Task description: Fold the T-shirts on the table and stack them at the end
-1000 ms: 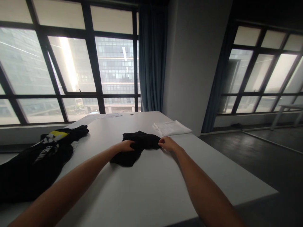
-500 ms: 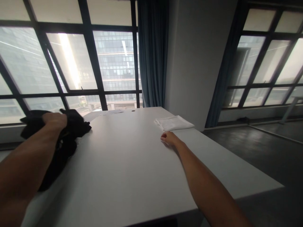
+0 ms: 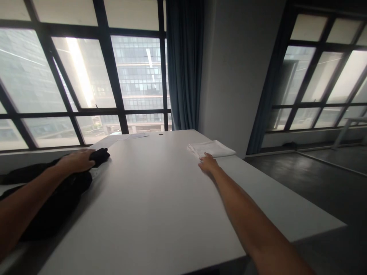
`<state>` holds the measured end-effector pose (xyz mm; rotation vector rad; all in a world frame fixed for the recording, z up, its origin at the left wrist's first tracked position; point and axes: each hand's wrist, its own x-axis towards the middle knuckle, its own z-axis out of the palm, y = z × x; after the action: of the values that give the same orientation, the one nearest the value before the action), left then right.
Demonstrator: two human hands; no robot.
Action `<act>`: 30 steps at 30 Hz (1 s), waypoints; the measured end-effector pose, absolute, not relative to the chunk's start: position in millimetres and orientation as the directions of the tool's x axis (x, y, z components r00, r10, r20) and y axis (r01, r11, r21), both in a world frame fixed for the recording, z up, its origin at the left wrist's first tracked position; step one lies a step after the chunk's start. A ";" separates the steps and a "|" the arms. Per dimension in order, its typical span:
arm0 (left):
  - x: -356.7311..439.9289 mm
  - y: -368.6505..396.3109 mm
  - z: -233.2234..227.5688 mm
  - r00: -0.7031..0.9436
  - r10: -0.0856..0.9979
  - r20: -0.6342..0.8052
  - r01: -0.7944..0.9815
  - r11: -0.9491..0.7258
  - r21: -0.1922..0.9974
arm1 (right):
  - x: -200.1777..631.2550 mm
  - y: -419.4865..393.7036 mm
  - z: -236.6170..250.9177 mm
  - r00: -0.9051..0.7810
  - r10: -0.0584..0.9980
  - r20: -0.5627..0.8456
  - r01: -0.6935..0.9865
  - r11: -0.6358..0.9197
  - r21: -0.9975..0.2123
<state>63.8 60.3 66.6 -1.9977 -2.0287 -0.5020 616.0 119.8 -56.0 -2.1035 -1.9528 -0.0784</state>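
Observation:
A heap of black cloth (image 3: 54, 204), which looks like clothing, lies along the left side of the white table (image 3: 155, 198). My left hand (image 3: 76, 160) rests on top of it, fingers stretched out and lying flat rather than gripping. At the right, a folded white cloth (image 3: 216, 148) lies flat on the tabletop. My right hand (image 3: 208, 164) is at its near left edge, with fingers apart and fingertips touching or just short of the fabric; I cannot tell which.
White paper-like sheets (image 3: 134, 136) lie at the table's far left, near a small dark round hole (image 3: 161, 134). Beyond stand windows, a blue curtain (image 3: 186, 76) and a grey pillar (image 3: 229, 76). The table's right edge drops to a dark floor (image 3: 292, 179).
The black cloth, bunched and raised in my left hand before, now lies lower and spread out, and that hand has loosened. My right hand has moved slightly forward to the white cloth, its fingers opening.

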 end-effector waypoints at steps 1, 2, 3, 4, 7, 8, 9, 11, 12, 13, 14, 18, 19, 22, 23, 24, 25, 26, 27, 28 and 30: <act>75.0 62.4 59.9 0.027 0.936 0.350 0.998 -0.044 0.042 | 617.7 126.2 -56.6 0.085 0.977 0.197 0.988 -0.057 -0.143; 87.8 61.2 49.8 0.100 0.950 0.297 0.993 -0.113 0.026 | 619.5 132.6 -57.5 0.071 0.982 0.176 0.990 -0.049 -0.130; 101.6 57.0 37.2 0.156 0.950 0.270 0.985 -0.171 0.029 | 621.2 138.8 -58.8 0.051 0.986 0.158 0.992 -0.032 -0.119; 115.5 50.8 23.2 0.211 0.946 0.244 0.973 -0.226 0.036 | 623.0 144.4 -60.2 0.028 0.989 0.148 0.994 -0.012 -0.111; 150.8 29.8 -13.9 0.331 0.923 0.198 0.934 -0.350 0.071 | 627.1 155.9 -64.6 -0.022 0.986 0.164 0.991 0.043 -0.125; 158.9 24.5 -21.7 0.358 0.920 0.163 0.923 -0.375 0.087 | 627.4 157.3 -65.8 -0.022 0.984 0.176 0.989 0.048 -0.141; 165.0 20.7 -26.9 0.376 0.918 0.128 0.916 -0.389 0.097 | 627.0 157.5 -66.7 -0.016 0.982 0.190 0.985 0.048 -0.163; 172.8 18.0 -30.4 0.388 0.918 0.080 0.914 -0.395 0.096 | 622.5 154.1 -67.0 0.001 0.977 0.212 0.975 0.047 -0.219; 175.5 18.5 -29.9 0.383 0.921 0.072 0.918 -0.389 0.083 | 618.2 150.8 -66.3 0.004 0.976 0.220 0.965 0.054 -0.256; 178.0 19.9 -28.6 0.374 0.925 0.073 0.923 -0.378 0.067 | 612.6 146.4 -64.6 -0.003 0.974 0.225 0.951 0.072 -0.301; 180.9 21.7 -27.0 0.365 0.928 0.078 0.928 -0.369 0.056 | 605.7 141.0 -62.0 -0.020 0.974 0.225 0.929 0.102 -0.356; 200.4 29.4 -22.8 0.359 0.930 0.080 0.927 -0.365 0.082 | 571.6 108.9 -39.4 -0.248 0.961 0.120 0.758 0.270 -0.594; 207.2 30.9 -23.0 0.355 0.930 0.092 0.927 -0.363 0.091 | 562.6 98.4 -31.6 -0.320 0.945 0.060 0.722 0.284 -0.630; 228.7 35.3 -27.6 0.346 0.929 0.131 0.929 -0.359 0.093 | 535.4 63.7 -10.5 -0.382 0.919 -0.100 0.780 0.263 -0.567; 235.7 36.8 -30.4 0.354 0.925 0.137 0.925 -0.368 0.093 | 526.3 52.6 -6.4 -0.339 0.938 -0.072 0.837 0.265 -0.479; 242.7 38.4 -33.4 0.368 0.919 0.143 0.918 -0.383 0.101 | 517.1 42.7 -4.4 -0.292 0.957 0.005 0.884 0.272 -0.381; 249.5 40.1 -36.7 0.393 0.907 0.150 0.904 -0.411 0.116 | 508.3 34.4 -4.7 -0.270 0.958 0.096 0.910 0.287 -0.300; 256.0 41.9 -39.8 0.427 0.890 0.161 0.884 -0.449 0.134 | 499.9 28.3 -6.7 -0.274 0.947 0.168 0.921 0.309 -0.239; 262.2 43.8 -42.5 0.463 0.868 0.178 0.859 -0.489 0.150 | 492.4 24.4 -10.1 -0.290 0.932 0.219 0.923 0.333 -0.192; 267.9 45.9 -44.7 0.495 0.847 0.196 0.835 -0.525 0.161 | 486.1 22.9 -13.8 -0.313 0.919 0.240 0.921 0.355 -0.160; 276.6 50.5 -46.6 0.522 0.823 0.223 0.813 -0.559 0.163 | 479.2 26.3 -19.5 -0.331 0.913 0.238 0.923 0.366 -0.120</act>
<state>276.6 50.5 -46.6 -2.7738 -1.4919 -0.4388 479.2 26.3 -19.5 -1.6315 -2.3656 -0.0536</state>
